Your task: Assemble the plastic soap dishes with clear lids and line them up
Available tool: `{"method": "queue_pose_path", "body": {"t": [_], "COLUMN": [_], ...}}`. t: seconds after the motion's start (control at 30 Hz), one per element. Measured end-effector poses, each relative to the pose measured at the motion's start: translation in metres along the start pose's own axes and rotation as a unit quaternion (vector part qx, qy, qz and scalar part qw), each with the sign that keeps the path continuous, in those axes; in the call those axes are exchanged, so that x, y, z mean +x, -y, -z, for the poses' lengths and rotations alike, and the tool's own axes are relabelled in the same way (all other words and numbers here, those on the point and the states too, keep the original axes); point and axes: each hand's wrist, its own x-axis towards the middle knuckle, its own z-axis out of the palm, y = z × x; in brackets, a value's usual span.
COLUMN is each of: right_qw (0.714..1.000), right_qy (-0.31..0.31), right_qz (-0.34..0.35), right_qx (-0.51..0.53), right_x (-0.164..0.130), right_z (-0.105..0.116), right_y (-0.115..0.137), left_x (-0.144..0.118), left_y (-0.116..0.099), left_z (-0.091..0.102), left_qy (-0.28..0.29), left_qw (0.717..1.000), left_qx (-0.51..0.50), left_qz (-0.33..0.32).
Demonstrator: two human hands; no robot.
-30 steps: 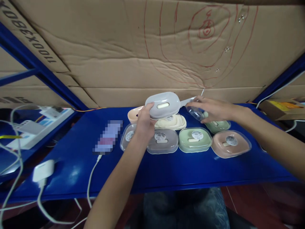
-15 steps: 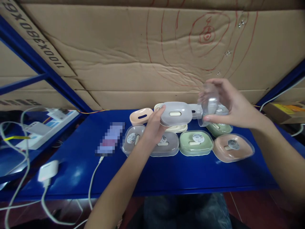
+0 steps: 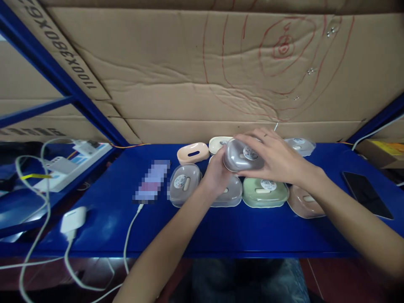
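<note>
Both hands hold a grey soap dish with a clear lid [image 3: 232, 156] above the back part of the blue shelf. My left hand [image 3: 217, 174] grips its left end from below, fingers closed. Over its top and right end curves my right hand [image 3: 273, 153], closed on the lid, which bears a round sticker. Below stand lidded soap dishes in a row: a grey one [image 3: 185, 185], another grey one [image 3: 230, 193] partly behind my left wrist, a green one [image 3: 265, 193] and a peach one [image 3: 304, 202] partly under my right forearm.
Behind my hands are an uncovered peach dish [image 3: 186, 156], a cream dish [image 3: 217, 144] and a clear lidded piece [image 3: 303, 146]. A blurred phone [image 3: 153, 181] on a cable, a white earbud case [image 3: 74, 219] and a dark phone [image 3: 368, 195] lie around. Cardboard [image 3: 151, 97] walls the back.
The clear lid in my right hand has moved left and down onto the grey soap dish in my left hand. The view has shifted slightly, and the dark phone at right now shows.
</note>
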Motion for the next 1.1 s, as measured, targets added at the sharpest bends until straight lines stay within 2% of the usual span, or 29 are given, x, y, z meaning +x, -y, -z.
{"method": "queue_pose_path", "body": {"t": [0.3, 0.47, 0.67, 0.83, 0.97, 1.03, 1.1], "right_qw": [0.998, 0.997, 0.999, 0.999, 0.991, 0.979, 0.952], "right_qy": [0.011, -0.001, -0.018, -0.024, -0.027, -0.051, -0.074], "right_qz": [-0.027, -0.023, 0.01, 0.015, 0.0, -0.042, -0.112], "right_qx": [0.063, 0.07, 0.04, 0.038, 0.128, 0.194, 0.276], "right_x": [-0.005, -0.006, -0.015, -0.02, -0.016, -0.014, -0.015], "right_z": [0.0, -0.002, -0.009, -0.017, -0.012, -0.008, -0.007], "right_y": [0.0, -0.003, -0.013, -0.014, -0.015, -0.018, -0.024], "left_x": [-0.002, 0.001, -0.002, -0.008, -0.008, -0.009, -0.01], "left_y": [-0.003, -0.001, 0.005, 0.009, 0.006, 0.003, -0.001], "left_z": [0.0, 0.004, -0.003, -0.003, -0.002, -0.003, -0.004], "left_qy": [0.005, 0.026, 0.101, 0.045, 0.024, 0.024, 0.04], "left_qw": [1.0, 0.999, 0.993, 0.99, 0.988, 0.987, 0.984], "left_qx": [-0.005, 0.02, 0.024, 0.095, 0.112, 0.115, 0.122], "left_qz": [0.01, -0.012, -0.054, -0.094, -0.1, -0.108, -0.125]}}
